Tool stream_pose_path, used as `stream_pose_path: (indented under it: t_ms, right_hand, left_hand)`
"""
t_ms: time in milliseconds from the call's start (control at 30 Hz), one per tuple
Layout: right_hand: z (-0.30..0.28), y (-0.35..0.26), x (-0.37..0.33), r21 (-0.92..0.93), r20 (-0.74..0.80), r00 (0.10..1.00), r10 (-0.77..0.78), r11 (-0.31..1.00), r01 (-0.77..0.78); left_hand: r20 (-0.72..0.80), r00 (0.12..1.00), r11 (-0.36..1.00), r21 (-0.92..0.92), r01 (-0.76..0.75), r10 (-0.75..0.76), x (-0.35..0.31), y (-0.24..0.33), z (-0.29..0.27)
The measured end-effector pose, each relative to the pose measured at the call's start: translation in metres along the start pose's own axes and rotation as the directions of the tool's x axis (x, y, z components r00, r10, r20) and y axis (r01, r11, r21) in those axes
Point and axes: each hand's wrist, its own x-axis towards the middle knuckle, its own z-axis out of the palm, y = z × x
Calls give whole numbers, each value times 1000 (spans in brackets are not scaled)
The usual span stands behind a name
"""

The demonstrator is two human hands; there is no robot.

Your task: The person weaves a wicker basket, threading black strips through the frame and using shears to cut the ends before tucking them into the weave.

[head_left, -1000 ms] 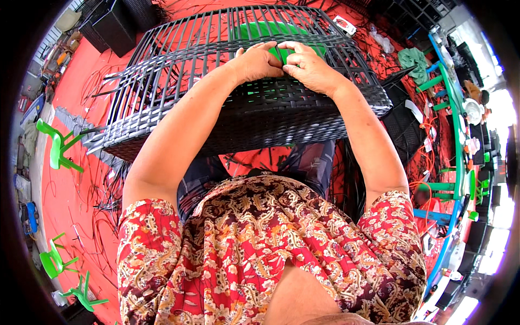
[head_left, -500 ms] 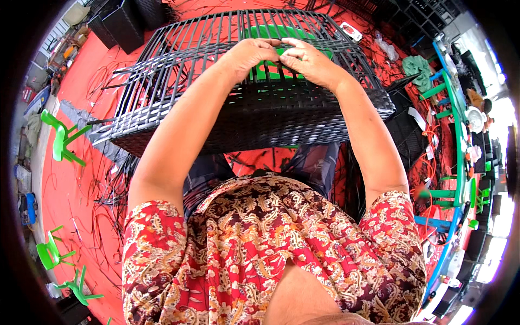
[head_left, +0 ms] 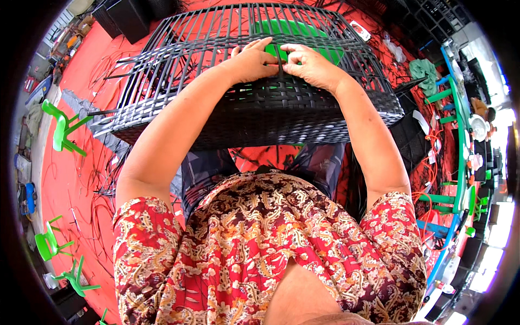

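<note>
A black woven wicker frame (head_left: 233, 122) lies across my lap, its near part tightly woven and its far part open bars with a woven band across them. Both my hands are at the middle of the frame, close together. My left hand (head_left: 250, 62) has its thumb and fingers closing on a black strand (head_left: 280, 69), while one finger stretches toward the band. From the other side, my right hand (head_left: 313, 66) bends its thumb and fingers around the same strand. The exact grip of the fingertips is partly hidden.
A green round seat or basin (head_left: 330, 51) shows behind the bars. Green plastic chairs (head_left: 60, 127) stand on the red floor (head_left: 81, 184) at left, among loose black strands. Along the right side runs a green and blue rack (head_left: 459, 141). Dark wicker pieces (head_left: 127, 19) stand at far left.
My hands have moved slightly apart, with a strand showing between them. One left finger has lifted and stretched out. The frame has shifted slightly in view.
</note>
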Motion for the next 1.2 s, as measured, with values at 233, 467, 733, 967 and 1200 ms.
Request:
stream_pose_path:
  t_ms: [233, 467, 733, 967, 1200]
  right_hand:
    - [-5, 7, -3, -59, 70, 996, -49, 997, 53]
    - [-12, -1, 5, 21, -46, 999, 6, 1000, -5]
    - [0, -29, 27, -73, 79, 986, -143, 986, 149]
    - [8, -28, 19, 351, 34, 999, 39, 935, -49]
    - [5, -33, 15, 186, 129, 992, 13, 982, -37]
  left_hand:
    - [-50, 992, 890, -439, -127, 118, 10, -4, 1]
    - [-12, 1000, 532, -847, -9, -3, -1, -6, -14]
    - [-110, 994, 867, -497, -45, -11, -29, -13, -50]
    - [-89, 995, 998, 48, -44, 48, -26, -30, -23]
    - [-82, 994, 995, -76, 71, -77, -28, -31, -16]
